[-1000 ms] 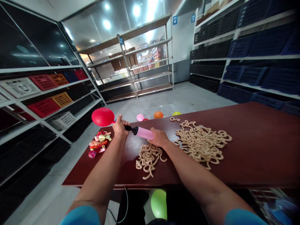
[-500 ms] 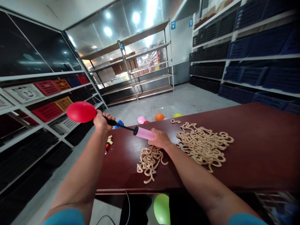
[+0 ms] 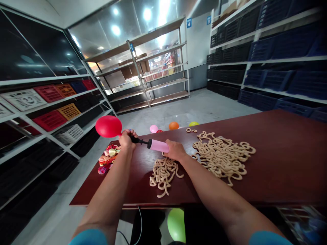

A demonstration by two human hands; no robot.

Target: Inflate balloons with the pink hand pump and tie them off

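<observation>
A partly inflated red balloon (image 3: 108,126) sits at the left end of a hand-held balloon pump (image 3: 158,145), which has a pink barrel and black fittings. My left hand (image 3: 127,139) is wrapped round the pump's black end, right at the balloon's neck. My right hand (image 3: 174,149) grips the far end of the pink barrel. Between the hands only a short stretch of black rod shows. Below the right hand lies a small heap of beige, curled rope-like pieces (image 3: 163,175). Uninflated balloons (image 3: 108,158) in several colours lie on the table beneath my left forearm.
The dark red table (image 3: 276,153) carries a larger heap of beige curled pieces (image 3: 222,156). Inflated balloons, one orange (image 3: 173,126), rest on the floor beyond; a green balloon (image 3: 176,224) is below the near edge. Shelves with crates (image 3: 48,93) stand left and right.
My left hand has moved right toward my right hand, carrying the red balloon and pushing the pump's rod further into the barrel. The right hand stays nearly in place.
</observation>
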